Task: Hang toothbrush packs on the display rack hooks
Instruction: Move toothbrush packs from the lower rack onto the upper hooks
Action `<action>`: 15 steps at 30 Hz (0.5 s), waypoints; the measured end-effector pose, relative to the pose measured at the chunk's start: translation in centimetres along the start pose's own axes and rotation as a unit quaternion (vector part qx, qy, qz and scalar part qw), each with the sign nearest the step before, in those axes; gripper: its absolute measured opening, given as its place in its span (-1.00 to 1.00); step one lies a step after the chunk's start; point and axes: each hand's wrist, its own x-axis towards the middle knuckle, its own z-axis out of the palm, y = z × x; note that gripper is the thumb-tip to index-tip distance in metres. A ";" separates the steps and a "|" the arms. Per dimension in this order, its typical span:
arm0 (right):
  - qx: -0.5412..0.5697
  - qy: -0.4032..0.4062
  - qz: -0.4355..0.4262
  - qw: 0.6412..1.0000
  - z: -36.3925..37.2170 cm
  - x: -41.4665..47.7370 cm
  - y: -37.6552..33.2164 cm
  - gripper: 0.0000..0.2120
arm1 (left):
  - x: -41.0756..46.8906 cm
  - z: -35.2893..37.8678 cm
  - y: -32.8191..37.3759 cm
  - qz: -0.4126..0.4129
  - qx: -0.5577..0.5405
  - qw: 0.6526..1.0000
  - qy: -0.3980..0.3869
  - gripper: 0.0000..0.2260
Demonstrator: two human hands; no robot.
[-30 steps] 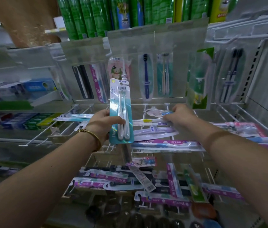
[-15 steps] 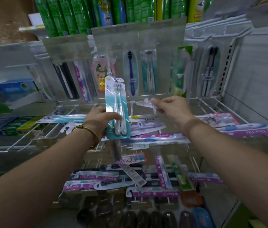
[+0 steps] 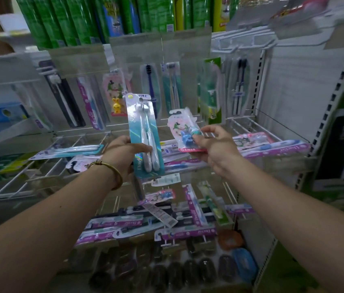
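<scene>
Packs fill my hands: left hand (image 3: 124, 155) grips a teal twin pack (image 3: 145, 134) upright, right hand (image 3: 215, 149) pinches a pink kids' pack (image 3: 184, 132), each awaiting a free hook (image 3: 245, 40).

An upright teal twin-pack (image 3: 144, 132) beside a tilted pink cartoon pack (image 3: 180, 129).

Bare forearms; brass-coloured bangle (image 3: 111, 172) on left wrist

One wide-angle head-worn view is directed forward and down, close to the display rack (image 3: 289, 85); left forearm (image 3: 40, 225) and right forearm (image 3: 293, 218) are framed at the lower corners.
</scene>
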 end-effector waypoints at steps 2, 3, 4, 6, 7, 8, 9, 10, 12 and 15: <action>0.012 -0.003 0.007 1.000 0.3 -0.7 0.2 -0.94 | -0.4 -0.5 -0.4 0.002 -0.007 1.000 -0.013 -0.72; 0.017 -0.007 0.010 1.000 0.5 -1.1 0.4 -0.97 | -0.6 -0.8 -0.5 0.003 -0.008 1.000 -0.016 -0.73; 0.016 -0.012 0.012 1.000 0.7 -1.4 0.5 -0.97 | -0.9 -1.2 -0.6 0.004 -0.010 1.000 -0.019 -0.74; -0.004 -0.016 0.002 1.000 1.3 -2.1 0.7 -0.91 | -1.4 -2.0 -0.6 0.004 -0.017 0.999 -0.028 -0.72; -0.014 -0.017 -0.006 1.000 1.7 -2.4 0.9 -0.86 | -1.7 -2.5 -0.6 0.004 -0.022 0.999 -0.030 -0.69; -0.019 -0.020 -0.012 1.000 2.1 -2.7 1.0 -0.82 | -2.1 -3.0 -0.5 0.003 -0.025 0.999 -0.032 -0.67; -0.016 -0.025 -0.014 0.999 2.6 -3.1 1.1 -0.77 | -2.4 -3.5 -0.5 0.002 -0.026 0.999 -0.036 -0.65; -0.008 -0.032 -0.013 0.999 3.1 -3.4 1.2 -0.72 | -2.7 -4.1 -0.5 0.001 -0.027 0.999 -0.040 -0.64; 0.010 -0.053 -0.011 0.998 4.3 -4.1 1.1 -0.63 | -3.3 -5.4 -0.4 0.002 -0.033 0.998 -0.044 -0.62; 0.012 -0.081 0.000 0.997 6.1 -5.1 1.1 -0.55 | -3.9 -7.5 -0.2 0.006 -0.042 0.998 -0.044 -0.67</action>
